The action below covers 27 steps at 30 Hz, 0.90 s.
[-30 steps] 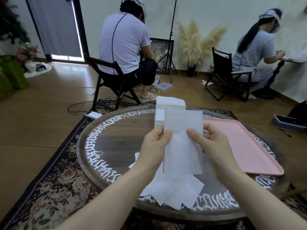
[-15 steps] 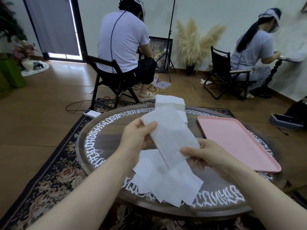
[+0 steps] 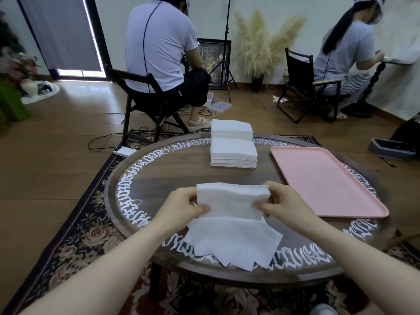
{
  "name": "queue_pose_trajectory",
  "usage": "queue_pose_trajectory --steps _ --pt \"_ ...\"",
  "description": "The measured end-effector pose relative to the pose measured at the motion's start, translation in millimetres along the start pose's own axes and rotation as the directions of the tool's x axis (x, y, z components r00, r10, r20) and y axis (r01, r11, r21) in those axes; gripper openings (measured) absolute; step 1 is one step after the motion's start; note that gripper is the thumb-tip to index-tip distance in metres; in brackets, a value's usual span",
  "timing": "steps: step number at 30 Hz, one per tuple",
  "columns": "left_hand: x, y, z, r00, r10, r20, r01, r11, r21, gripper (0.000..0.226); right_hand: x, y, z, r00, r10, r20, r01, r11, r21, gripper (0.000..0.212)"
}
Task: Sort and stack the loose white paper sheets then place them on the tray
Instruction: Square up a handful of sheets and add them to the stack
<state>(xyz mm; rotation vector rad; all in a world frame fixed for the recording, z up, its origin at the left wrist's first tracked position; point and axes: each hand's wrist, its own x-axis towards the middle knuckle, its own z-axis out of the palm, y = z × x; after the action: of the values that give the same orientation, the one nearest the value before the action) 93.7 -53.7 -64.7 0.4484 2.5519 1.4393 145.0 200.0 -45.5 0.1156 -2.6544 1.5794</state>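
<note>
Head view. The left hand [image 3: 181, 206] and right hand [image 3: 280, 204] each pinch one side edge of a held sheet [image 3: 230, 200], thumbs on the near face and the other fingers curled behind it. The sheet is held level between the hands and raised off the counter [image 3: 172, 173], directly over the loose pile [image 3: 234, 242]; this 2-handed grip appears intended to keep the thin paper taut and square before it goes onto a stack. The loose pile lies fanned and overlapping at the near edge of the counter, within easy reach of both hands.

2 squared stacks [image 3: 233, 147] stand at the far side of the counter, one behind the other and touching or nearly so, just left of the pink tray [image 3: 327, 178]. The tray carries no paper, so the placing step is judged not yet done.

Limits of observation: the fingers behind the held sheet are hidden. Whether the held item is 1 sheet or several cannot be told, though its top edge looks layered. The count in the loose pile is unreadable because of overlap. The rear stack is partly screened by the front one. The counter's lettering is illegible.
</note>
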Motion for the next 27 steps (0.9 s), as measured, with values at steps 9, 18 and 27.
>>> queue_pose_trajectory --steps 9,18,27 --pt "0.2 -7.9 13.2 1.000 0.008 0.012 -0.009 0.991 0.132 0.015 -0.2 23.9 0.0 0.995 0.096 0.038 -0.093 0.992 -0.091 0.020" --pt "-0.9 -8.8 14.7 1.000 -0.002 0.022 0.001 1.000 0.026 0.023 -0.9 22.0 2.4 0.996 0.092 0.018 -0.087 0.979 -0.184 0.032" --pt "22.8 10.0 3.5 0.990 -0.074 -0.120 0.071 0.997 -0.026 0.005 15.3 13.9 -4.3 0.988 0.149 -0.046 -0.144 0.985 0.092 0.024"
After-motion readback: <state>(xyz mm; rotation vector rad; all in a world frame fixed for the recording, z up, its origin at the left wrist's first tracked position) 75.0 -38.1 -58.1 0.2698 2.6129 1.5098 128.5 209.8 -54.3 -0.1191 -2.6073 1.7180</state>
